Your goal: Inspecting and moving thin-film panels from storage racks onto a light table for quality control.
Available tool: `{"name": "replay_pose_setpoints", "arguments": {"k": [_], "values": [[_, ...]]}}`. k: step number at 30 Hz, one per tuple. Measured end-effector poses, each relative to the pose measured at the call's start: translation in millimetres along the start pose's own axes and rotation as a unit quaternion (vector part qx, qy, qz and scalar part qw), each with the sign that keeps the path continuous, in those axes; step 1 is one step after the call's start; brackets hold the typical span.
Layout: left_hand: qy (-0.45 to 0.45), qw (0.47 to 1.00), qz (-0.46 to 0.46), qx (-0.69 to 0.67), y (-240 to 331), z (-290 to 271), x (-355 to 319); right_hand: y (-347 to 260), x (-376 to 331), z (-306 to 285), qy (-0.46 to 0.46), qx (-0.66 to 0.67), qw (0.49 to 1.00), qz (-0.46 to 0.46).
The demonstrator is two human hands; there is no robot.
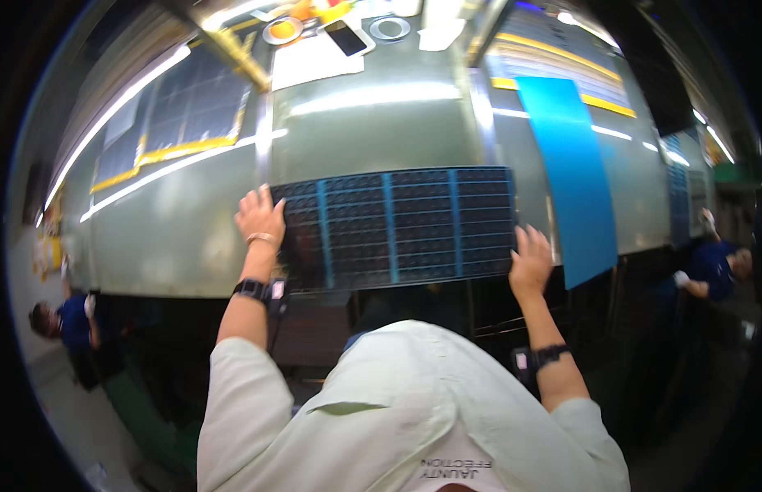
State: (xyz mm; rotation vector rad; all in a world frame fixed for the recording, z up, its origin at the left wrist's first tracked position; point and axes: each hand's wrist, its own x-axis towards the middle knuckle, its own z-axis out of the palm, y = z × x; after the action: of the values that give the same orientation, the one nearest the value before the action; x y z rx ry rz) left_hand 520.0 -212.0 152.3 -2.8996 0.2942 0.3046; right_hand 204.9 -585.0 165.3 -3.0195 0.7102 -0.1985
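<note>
A dark panel (397, 225) of several small cells, split by light blue strips, lies flat on a grey glossy worktable (364, 135). My left hand (260, 217) grips the panel's left edge near its upper corner. My right hand (532, 261) holds the right edge near the lower corner, fingers on top of the panel. Both wrists wear black bands. My pale green sleeves and chest fill the lower middle of the view.
A blue sheet (573, 176) lies on the table right of the panel. A phone (345, 37), white paper (315, 61) and tape rolls (282, 31) sit at the far edge. More dark panels (180, 111) lie at left. People in blue work at left (65, 324) and right (717, 266).
</note>
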Motion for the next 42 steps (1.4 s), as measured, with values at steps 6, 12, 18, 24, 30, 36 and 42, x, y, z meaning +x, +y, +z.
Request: {"name": "replay_pose_setpoints", "arguments": {"k": [6, 12, 18, 24, 30, 36, 42], "values": [[0.181, 0.977, 0.051, -0.099, -7.4, 62.7, 0.8, 4.7, 93.0, 44.3, 0.064, -0.061, 0.995, -0.049], [0.172, 0.981, 0.042, -0.082, -8.5, 60.9, -3.2, 4.5, 114.0, 58.0, 0.013, -0.069, 0.997, -0.023], [0.182, 0.981, 0.022, -0.068, -4.0, 65.0, -0.5, 11.0, 58.3, 36.5, -0.002, -0.1, 0.994, -0.052], [0.153, 0.986, -0.04, -0.057, -14.9, 64.8, -5.9, 2.0, -81.9, -7.8, -0.074, -0.072, 0.994, -0.016], [0.188, 0.939, -0.28, -0.061, -30.0, 95.4, -115.5, 37.7, -79.4, 22.1, -0.118, 0.477, 0.719, 0.492], [0.079, 0.778, -0.522, -0.34, -23.9, 101.6, -150.3, 31.5, -52.9, 51.9, -0.201, 0.55, 0.649, 0.485], [-0.02, 0.62, -0.313, -0.719, -69.9, 148.4, -152.0, 37.4, -81.3, 69.4, -0.178, 0.705, 0.534, 0.431]]}}
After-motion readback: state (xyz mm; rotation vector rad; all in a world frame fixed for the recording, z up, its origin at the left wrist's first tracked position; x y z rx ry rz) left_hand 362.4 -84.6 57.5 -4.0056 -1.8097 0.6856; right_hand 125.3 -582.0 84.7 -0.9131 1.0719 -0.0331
